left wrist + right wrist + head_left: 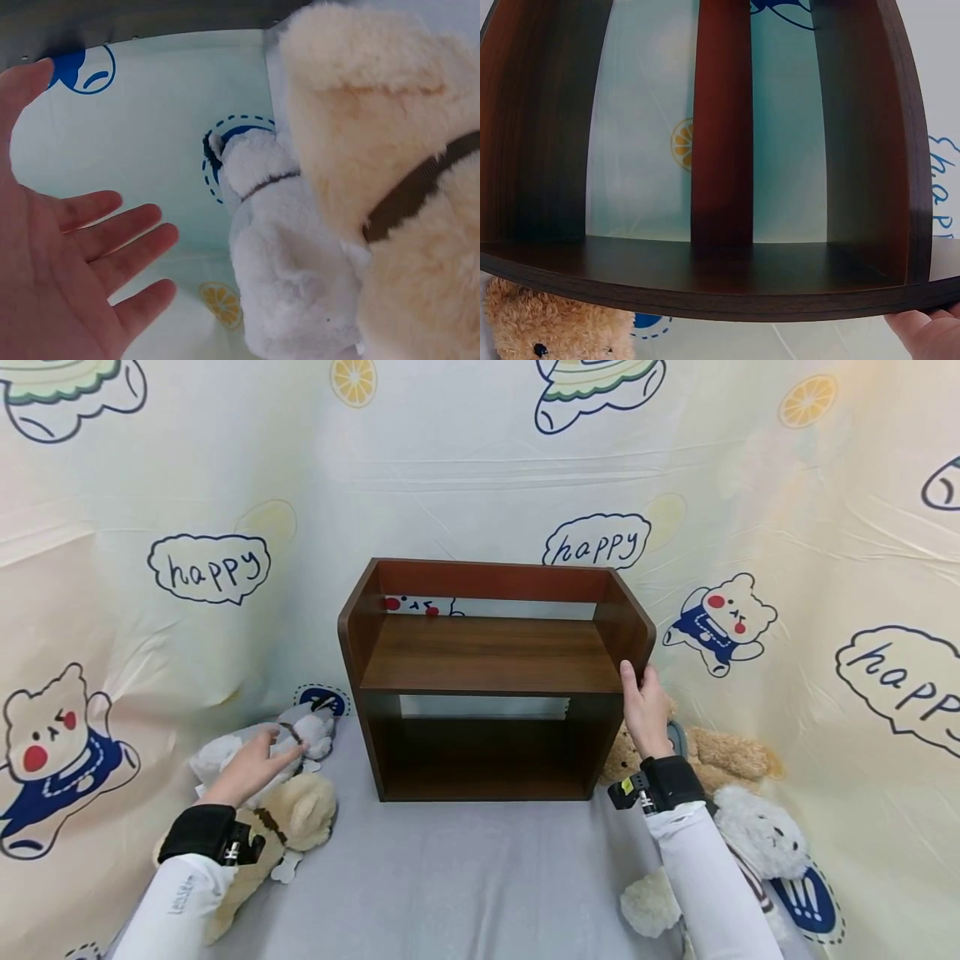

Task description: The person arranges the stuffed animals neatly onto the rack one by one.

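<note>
A dark brown wooden two-tier shelf (487,652) stands upright in the middle, its front facing me. My right hand (647,714) rests against the outside of its right side panel, thumb at the front edge; in the right wrist view, fingertips (911,324) touch the panel's outer face and none show inside. Over on the left, my left hand (251,768) has its fingers spread above a grey-white plush toy (311,731) with a dark neck band. A cream plush toy (307,810) with a brown ribbon lies just below that hand. Nothing is held in the left palm (67,277).
Right of the shelf lies a curly tan plush toy (723,756), partly behind my right wrist. A white plush toy (761,831) lies nearer me, partly covered by the right sleeve. Printed cloth (450,477) hangs behind and at both sides; a grey cloth (465,877) covers the surface.
</note>
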{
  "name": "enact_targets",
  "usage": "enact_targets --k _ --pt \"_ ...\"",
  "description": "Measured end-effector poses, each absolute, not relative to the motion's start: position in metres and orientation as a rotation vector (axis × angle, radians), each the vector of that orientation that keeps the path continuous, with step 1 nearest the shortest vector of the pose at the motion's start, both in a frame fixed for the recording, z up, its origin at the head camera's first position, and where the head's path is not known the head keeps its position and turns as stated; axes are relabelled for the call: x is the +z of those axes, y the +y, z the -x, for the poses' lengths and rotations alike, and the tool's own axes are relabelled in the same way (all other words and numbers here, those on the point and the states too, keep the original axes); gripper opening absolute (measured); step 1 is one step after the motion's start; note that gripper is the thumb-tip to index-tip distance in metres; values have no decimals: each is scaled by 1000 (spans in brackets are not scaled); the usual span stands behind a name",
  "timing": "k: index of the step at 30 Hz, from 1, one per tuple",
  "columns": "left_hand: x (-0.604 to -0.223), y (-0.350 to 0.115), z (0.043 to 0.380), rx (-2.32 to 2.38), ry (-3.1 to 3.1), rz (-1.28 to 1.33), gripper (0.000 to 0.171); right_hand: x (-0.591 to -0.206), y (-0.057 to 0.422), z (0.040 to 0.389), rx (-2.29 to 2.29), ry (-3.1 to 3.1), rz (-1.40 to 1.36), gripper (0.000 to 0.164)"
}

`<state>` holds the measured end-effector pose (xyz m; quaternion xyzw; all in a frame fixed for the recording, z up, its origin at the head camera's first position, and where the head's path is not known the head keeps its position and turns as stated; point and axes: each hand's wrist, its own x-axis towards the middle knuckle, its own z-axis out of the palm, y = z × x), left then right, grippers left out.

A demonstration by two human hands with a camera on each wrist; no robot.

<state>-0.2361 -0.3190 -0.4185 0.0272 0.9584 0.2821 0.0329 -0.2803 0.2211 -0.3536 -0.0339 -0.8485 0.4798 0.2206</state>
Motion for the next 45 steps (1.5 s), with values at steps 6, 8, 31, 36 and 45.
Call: enact_targets --k 6,8,31,36,45 --pt "-425 -325 235 748 2933 -128 85 -354 221 280 1329 -2344 98 61" --pt "-427 -327 234 716 2929 -137 85 -354 221 280 1336 -2344 96 61" --pt "-442 -331 225 589 2749 -66 92 -357 222 287 1270 -2423 84 46" --pt "-445 -332 224 564 2729 -52 93 -357 222 287 1279 -2424 88 46" --pt "-449 -334 225 539 2734 -65 89 -357 224 286 1289 -2437 121 47"
